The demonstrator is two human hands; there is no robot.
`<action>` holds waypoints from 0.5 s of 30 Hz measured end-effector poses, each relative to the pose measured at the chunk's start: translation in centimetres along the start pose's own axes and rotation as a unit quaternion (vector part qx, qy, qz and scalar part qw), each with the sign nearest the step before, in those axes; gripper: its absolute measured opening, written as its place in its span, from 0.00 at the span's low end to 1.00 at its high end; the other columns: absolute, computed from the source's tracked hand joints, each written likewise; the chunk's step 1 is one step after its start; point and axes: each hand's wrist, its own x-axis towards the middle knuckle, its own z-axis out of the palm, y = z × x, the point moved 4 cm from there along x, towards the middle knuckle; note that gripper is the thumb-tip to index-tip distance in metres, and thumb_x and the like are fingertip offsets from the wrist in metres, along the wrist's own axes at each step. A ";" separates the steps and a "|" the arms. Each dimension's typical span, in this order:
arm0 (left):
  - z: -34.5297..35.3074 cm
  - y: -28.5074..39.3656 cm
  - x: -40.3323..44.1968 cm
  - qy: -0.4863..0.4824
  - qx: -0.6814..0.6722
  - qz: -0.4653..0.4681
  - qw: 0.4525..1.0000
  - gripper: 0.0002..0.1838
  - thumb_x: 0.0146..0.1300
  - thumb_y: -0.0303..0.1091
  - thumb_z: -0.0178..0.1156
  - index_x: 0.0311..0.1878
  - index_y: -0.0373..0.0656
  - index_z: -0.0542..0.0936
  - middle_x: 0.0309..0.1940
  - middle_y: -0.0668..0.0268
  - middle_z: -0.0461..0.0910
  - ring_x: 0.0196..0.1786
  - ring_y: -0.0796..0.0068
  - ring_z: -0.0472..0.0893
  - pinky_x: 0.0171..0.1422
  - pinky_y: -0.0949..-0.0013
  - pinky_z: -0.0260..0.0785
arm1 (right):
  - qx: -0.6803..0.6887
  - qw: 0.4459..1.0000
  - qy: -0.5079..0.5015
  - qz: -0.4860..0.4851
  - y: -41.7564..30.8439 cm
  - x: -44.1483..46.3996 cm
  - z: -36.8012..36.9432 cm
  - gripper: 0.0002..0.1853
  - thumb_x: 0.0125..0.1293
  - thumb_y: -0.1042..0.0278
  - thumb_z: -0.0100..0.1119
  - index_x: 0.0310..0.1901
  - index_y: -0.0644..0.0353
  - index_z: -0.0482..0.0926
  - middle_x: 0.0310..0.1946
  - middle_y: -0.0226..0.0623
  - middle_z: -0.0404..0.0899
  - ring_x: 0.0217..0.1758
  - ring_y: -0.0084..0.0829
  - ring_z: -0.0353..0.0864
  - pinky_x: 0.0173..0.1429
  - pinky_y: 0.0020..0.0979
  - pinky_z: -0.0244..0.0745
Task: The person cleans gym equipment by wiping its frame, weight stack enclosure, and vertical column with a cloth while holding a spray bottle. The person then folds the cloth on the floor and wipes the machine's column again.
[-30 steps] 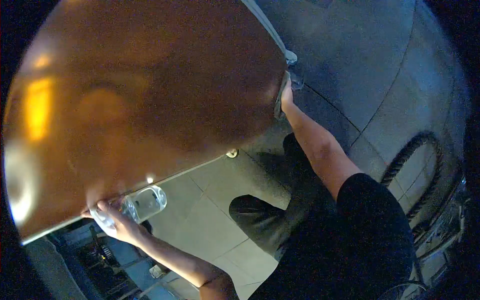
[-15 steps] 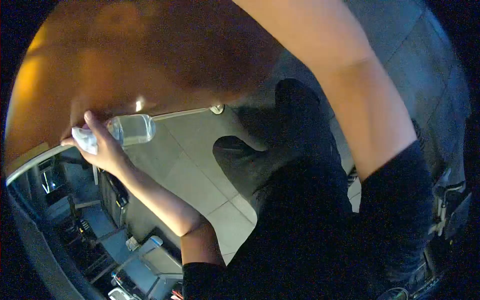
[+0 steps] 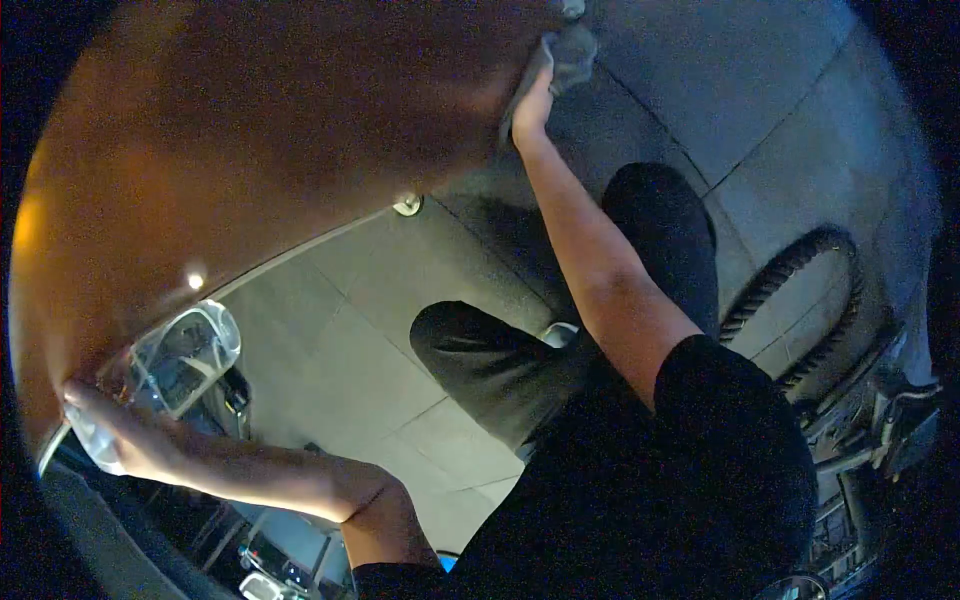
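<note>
Brown, glossy panel [image 3: 300,130]: beside its near edge, a clear bottle [image 3: 190,352] is clamped in the grip of the left hand [image 3: 122,437]; the right hand [image 3: 533,108] presses a grey cloth [image 3: 570,58] against it, grip closure unclear.

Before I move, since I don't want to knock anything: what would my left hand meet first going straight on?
Most likely the glossy brown surface, right ahead of the left hand; depth is unclear, so I cannot tell whether they already touch.

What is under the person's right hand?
A crumpled grey cloth shows beside and beyond the right hand, near the large brown panel; what the hand covers is hidden.
</note>
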 end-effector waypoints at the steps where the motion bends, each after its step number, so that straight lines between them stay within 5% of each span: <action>1: 0.2 0.0 -0.2 -0.013 -0.022 -0.001 1.000 0.39 0.70 0.61 0.65 0.62 0.27 0.81 0.61 0.47 0.83 0.55 0.56 0.86 0.67 0.56 0.77 | 0.054 0.995 0.033 0.074 2.6 -3.9 -1.5 0.33 0.79 0.39 0.47 0.70 0.60 0.72 0.70 0.42 0.73 0.71 0.42 0.73 0.75 0.44 0.66; 5: -0.7 -0.3 0.3 -0.030 -0.116 -0.018 0.993 0.39 0.69 0.62 0.65 0.62 0.28 0.81 0.59 0.48 0.84 0.53 0.57 0.86 0.63 0.55 0.79 | 0.096 0.968 0.069 0.219 6.7 -1.9 -5.5 0.40 0.79 0.32 0.41 0.77 0.57 0.66 0.77 0.40 0.66 0.77 0.42 0.67 0.80 0.45 0.62; 6: -1.2 0.8 0.4 -0.037 -0.030 -0.082 0.995 0.38 0.68 0.62 0.67 0.60 0.31 0.83 0.54 0.50 0.86 0.51 0.60 0.85 0.59 0.55 0.80 | 0.092 0.972 0.013 0.218 7.6 4.3 -7.0 0.42 0.79 0.30 0.39 0.79 0.56 0.64 0.79 0.39 0.65 0.79 0.42 0.65 0.81 0.46 0.61; 7: -0.8 0.5 0.1 -0.020 -0.059 -0.076 0.995 0.32 0.73 0.57 0.64 0.57 0.31 0.85 0.53 0.52 0.87 0.55 0.60 0.83 0.68 0.58 0.72 | 0.047 0.979 0.015 0.196 -1.4 -1.0 -0.7 0.44 0.79 0.30 0.40 0.82 0.56 0.57 0.82 0.37 0.59 0.81 0.44 0.61 0.86 0.41 0.49; 8: -0.6 0.0 0.4 -0.016 -0.044 -0.032 0.998 0.32 0.72 0.56 0.66 0.57 0.29 0.85 0.54 0.52 0.87 0.54 0.60 0.82 0.66 0.58 0.73 | 0.041 0.978 -0.001 0.203 -0.3 0.0 -0.5 0.44 0.79 0.30 0.40 0.82 0.56 0.57 0.82 0.37 0.59 0.81 0.44 0.61 0.86 0.41 0.49; 10: -0.6 2.6 -0.6 -0.011 -0.075 -0.066 0.995 0.27 0.72 0.50 0.68 0.55 0.29 0.86 0.52 0.53 0.86 0.51 0.63 0.82 0.60 0.59 0.74 | -0.075 0.995 0.043 0.050 1.4 4.0 -1.1 0.41 0.81 0.35 0.43 0.82 0.58 0.57 0.81 0.41 0.59 0.81 0.43 0.61 0.85 0.41 0.50; 12: 0.4 1.6 -0.7 -0.034 -0.209 -0.114 0.971 0.17 0.72 0.44 0.70 0.44 0.36 0.85 0.38 0.67 0.84 0.43 0.75 0.79 0.51 0.70 0.74 | -0.138 0.976 -0.074 -0.154 -10.8 -2.4 8.5 0.35 0.83 0.43 0.46 0.78 0.63 0.65 0.76 0.48 0.67 0.76 0.38 0.66 0.80 0.40 0.57; 15: -0.6 4.4 -1.0 -0.006 -0.151 -0.089 0.984 0.21 0.68 0.51 0.72 0.34 0.42 0.80 0.29 0.69 0.81 0.31 0.83 0.75 0.39 0.69 0.73 | -0.262 0.810 -0.254 -0.460 -23.0 -8.2 21.3 0.29 0.80 0.49 0.52 0.71 0.63 0.73 0.71 0.50 0.74 0.73 0.43 0.72 0.77 0.42 0.60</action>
